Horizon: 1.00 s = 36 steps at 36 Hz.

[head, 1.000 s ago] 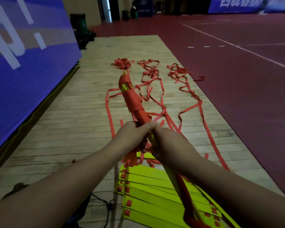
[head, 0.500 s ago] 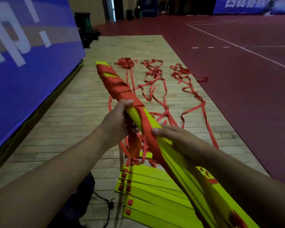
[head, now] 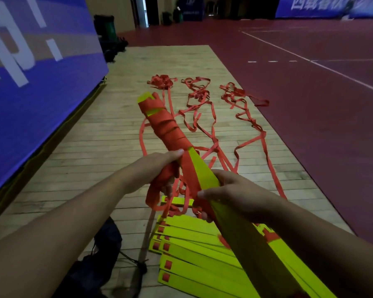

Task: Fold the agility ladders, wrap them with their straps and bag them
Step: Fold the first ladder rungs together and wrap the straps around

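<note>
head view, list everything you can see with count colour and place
bundle of yellow flat plastic rungs wound in red strap: one, yellow and red, held up in both hands
stack of loose yellow flat rungs: one, yellow with red tabs, floor below hands
tangled red webbing straps: three runs, red, wooden plank floor ahead
dark drawstring bag: one, near black, floor lower left
blue banner wall: one, blue and white, left
left hand: one, grips bundle by the wrap
right hand: one, grips bundle nearer the camera
</note>
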Each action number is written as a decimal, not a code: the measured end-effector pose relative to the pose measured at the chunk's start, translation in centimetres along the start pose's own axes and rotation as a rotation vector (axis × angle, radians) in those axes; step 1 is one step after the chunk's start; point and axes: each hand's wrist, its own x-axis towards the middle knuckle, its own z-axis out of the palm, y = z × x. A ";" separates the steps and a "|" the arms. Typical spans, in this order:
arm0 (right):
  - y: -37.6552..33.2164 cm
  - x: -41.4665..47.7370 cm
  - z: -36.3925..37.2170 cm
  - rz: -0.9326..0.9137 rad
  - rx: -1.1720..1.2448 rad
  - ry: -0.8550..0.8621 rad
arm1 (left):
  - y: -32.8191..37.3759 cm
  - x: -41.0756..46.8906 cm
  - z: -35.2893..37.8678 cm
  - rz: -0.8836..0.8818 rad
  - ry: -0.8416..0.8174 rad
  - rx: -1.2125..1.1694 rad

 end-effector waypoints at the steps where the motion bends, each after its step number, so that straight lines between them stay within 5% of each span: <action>1: 0.0 0.2 0.0 0.003 -0.067 0.053 | 0.1 -0.1 0.4 0.004 -0.019 -0.011; 10: -0.1 1.2 1.2 -0.041 -0.720 0.180 | 0.3 0.2 3.0 -0.059 0.156 -0.239; 18: -0.9 0.3 0.1 -0.031 -0.288 0.170 | 0.7 -0.3 2.4 0.111 0.036 -0.441; 24: -1.1 0.1 -0.9 -0.005 -0.273 0.058 | 0.8 -0.7 1.4 0.248 -0.083 -0.571; 31: -0.6 0.0 -1.0 -0.056 -0.260 0.153 | 0.7 0.0 0.7 0.077 -0.087 -0.190; 36: -0.1 0.6 -0.3 -0.014 -0.388 0.197 | -0.1 -0.1 2.1 -0.004 -0.119 -0.190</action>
